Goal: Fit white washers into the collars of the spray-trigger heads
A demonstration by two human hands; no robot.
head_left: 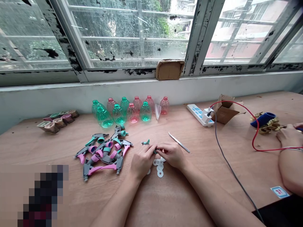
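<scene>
My left hand is closed around a trigger spray head, whose green trigger sticks out above the fingers. The fingertips of my right hand are pinched together at its green collar; what they hold there is hidden. Under and between my hands lie several flat white ring washers. To the left is a loose pile of grey trigger spray heads with pink or green parts. Metal tweezers rest just beyond my right hand.
Behind stand clear green bottles and pink bottles. Small boxy containers sit far left. A power strip, grey cable, red cable and open carton are right, near another person's hand.
</scene>
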